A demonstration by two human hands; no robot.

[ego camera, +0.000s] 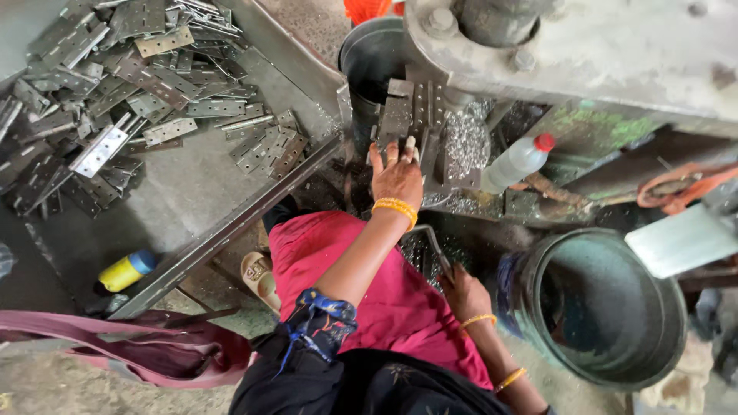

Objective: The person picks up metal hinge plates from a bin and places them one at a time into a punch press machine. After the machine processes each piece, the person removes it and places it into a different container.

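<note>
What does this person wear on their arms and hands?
Both hands are bare, without gloves. The left hand has yellow bangles at the wrist and a dark patterned sleeve near the elbow. The right hand has two thin yellow bangles.

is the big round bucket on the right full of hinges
No, the bucket looks hollow and dark inside, while the hinges lie heaped on the metal tray at the left.

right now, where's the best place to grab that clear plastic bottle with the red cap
Probably around the clear plastic bottle at mid-body, coming from above on the near side. It lies tilted against the grey metal machine, red cap pointing up-right, so the round body is the broadest open part.
</note>
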